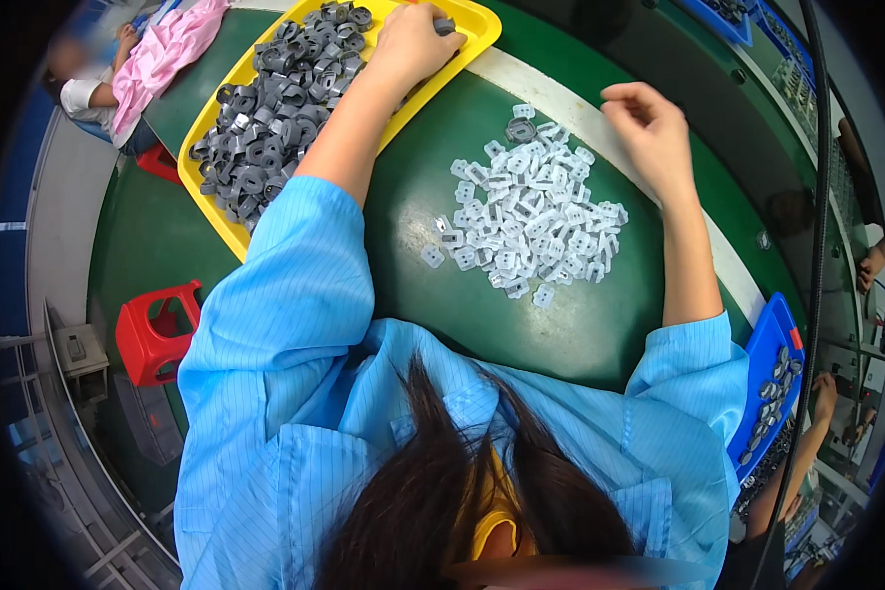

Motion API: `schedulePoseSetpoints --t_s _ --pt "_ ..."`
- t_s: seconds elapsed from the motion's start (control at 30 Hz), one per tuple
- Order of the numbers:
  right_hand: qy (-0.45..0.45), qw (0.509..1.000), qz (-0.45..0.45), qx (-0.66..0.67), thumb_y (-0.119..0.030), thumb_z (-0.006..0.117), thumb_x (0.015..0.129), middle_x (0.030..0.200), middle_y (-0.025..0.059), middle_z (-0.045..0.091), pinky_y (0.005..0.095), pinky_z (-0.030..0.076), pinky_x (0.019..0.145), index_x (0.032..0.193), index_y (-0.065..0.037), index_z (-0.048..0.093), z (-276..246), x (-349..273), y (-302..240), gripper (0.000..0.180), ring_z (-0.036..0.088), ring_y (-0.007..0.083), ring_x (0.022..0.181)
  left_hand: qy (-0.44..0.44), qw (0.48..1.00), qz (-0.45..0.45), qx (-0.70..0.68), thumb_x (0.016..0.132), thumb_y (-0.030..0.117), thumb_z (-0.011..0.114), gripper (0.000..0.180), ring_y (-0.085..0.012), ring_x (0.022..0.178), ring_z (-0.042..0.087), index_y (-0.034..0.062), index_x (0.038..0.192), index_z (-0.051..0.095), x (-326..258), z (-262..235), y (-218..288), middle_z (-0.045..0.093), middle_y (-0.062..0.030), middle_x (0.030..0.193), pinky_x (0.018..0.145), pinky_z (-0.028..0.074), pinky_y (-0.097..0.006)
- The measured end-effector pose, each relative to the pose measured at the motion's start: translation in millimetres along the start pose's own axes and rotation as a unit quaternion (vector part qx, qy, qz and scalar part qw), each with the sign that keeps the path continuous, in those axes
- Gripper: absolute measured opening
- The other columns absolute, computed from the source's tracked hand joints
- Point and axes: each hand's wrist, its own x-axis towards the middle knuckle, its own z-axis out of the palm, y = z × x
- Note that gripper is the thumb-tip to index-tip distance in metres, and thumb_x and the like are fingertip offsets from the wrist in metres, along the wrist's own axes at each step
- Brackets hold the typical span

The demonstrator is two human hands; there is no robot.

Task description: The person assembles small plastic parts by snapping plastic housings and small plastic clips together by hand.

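Note:
My left hand [413,44] is at the far end of the yellow tray [199,202], its fingers closed on a dark grey plastic part [443,26]. Many similar grey ring-like parts [275,123] are heaped in that tray. To the right, my right hand [649,133] hovers over the table's pale strip with fingers bent and apart, and nothing shows between them. Between my arms a loose pile of translucent white plastic pieces [536,211] lies on the green table [413,285]. One dark grey part [521,129] sits at the pile's far edge.
A blue tray [752,359] with rows of dark parts stands by my right elbow. A black cable [818,197] hangs along the right side. Red stools [157,332] are at the left. Another person with pink cloth [167,59] sits at the far left; other people's arms show at right.

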Motion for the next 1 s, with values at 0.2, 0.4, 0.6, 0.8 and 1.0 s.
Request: schedulePoseSetpoints --t_s 0.2,0.4,0.6,0.8,1.0 --pt "-0.122 0.979 -0.093 -0.130 -0.011 0.064 0.081 0.082 0.0050 0.061 0.0263 0.047 0.069 0.094 -0.003 0.067 20.8 -13.8 -17.1 0.015 0.058 0.0156 0.071 0.015 0.978 0.077 -0.194 0.078 0.027 0.073 0.036 -0.0209 0.083 0.065 0.0063 0.106 0.065 -50.7 -21.0 63.3 0.068 -0.0113 0.090 0.077 0.051 -0.031" --pt "-0.088 0.985 -0.050 -0.143 -0.007 0.066 0.076 0.085 0.0109 0.062 0.0338 0.049 0.071 0.092 -0.002 0.068 11.8 -10.7 -20.1 0.016 0.061 0.0230 0.075 -0.011 0.944 0.082 -0.319 0.075 0.026 0.073 0.040 -0.0197 0.070 0.061 0.0064 0.108 0.063 -77.4 14.8 76.4 0.064 -0.0103 0.085 0.068 0.050 -0.032" --pt "-0.090 0.983 0.063 -0.146 -0.021 0.074 0.070 0.069 0.0090 0.064 0.0313 0.049 0.062 0.080 -0.001 0.067 16.0 -13.8 -32.0 0.024 0.061 0.0200 0.062 -0.084 0.932 0.003 -0.353 0.084 0.025 0.067 0.049 -0.0076 0.068 0.052 -0.0018 0.122 0.052 -76.5 16.3 76.2 0.064 -0.0071 0.096 0.064 0.044 -0.023" --pt "-0.141 0.959 0.091 -0.227 -0.026 0.077 0.067 0.073 0.0120 0.066 0.0331 0.050 0.064 0.079 0.001 0.067 16.7 -5.7 -36.4 0.031 0.064 0.0225 0.067 -0.098 0.939 0.017 -0.330 0.080 0.023 0.072 0.050 -0.0100 0.072 0.058 0.0028 0.122 0.054 -79.8 20.3 77.8 0.067 -0.0083 0.093 0.068 0.048 -0.025" --pt "-0.074 0.993 0.086 -0.046 -0.016 0.074 0.075 0.073 0.0062 0.066 0.0253 0.048 0.061 0.086 0.000 0.071 -1.6 -11.8 -31.6 0.020 0.060 0.0106 0.065 -0.031 0.948 0.088 -0.304 0.074 0.019 0.077 0.052 -0.0185 0.085 0.067 0.0061 0.120 0.054 -82.8 16.8 83.5 0.068 -0.0126 0.090 0.078 0.052 -0.031"
